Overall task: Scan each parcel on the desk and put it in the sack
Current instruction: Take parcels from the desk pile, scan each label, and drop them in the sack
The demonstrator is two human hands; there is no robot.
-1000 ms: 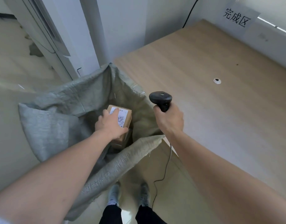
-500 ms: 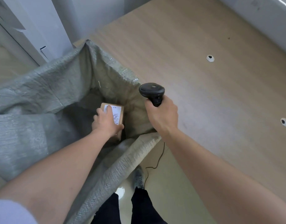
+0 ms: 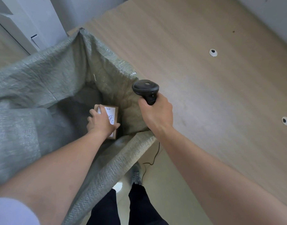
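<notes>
Brown cardboard, the small labelled parcel [image 3: 112, 116] sat low inside the grey woven sack [image 3: 42, 82] by the desk's corner, the left hand [image 3: 99, 122] clamped over its top, seemingly light and stiff, while the right hand [image 3: 156, 114] gripped a black handheld scanner [image 3: 146, 90].

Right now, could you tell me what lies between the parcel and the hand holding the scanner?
In the head view, only the sack's woven inner wall lies between the parcel and the right hand.
</notes>
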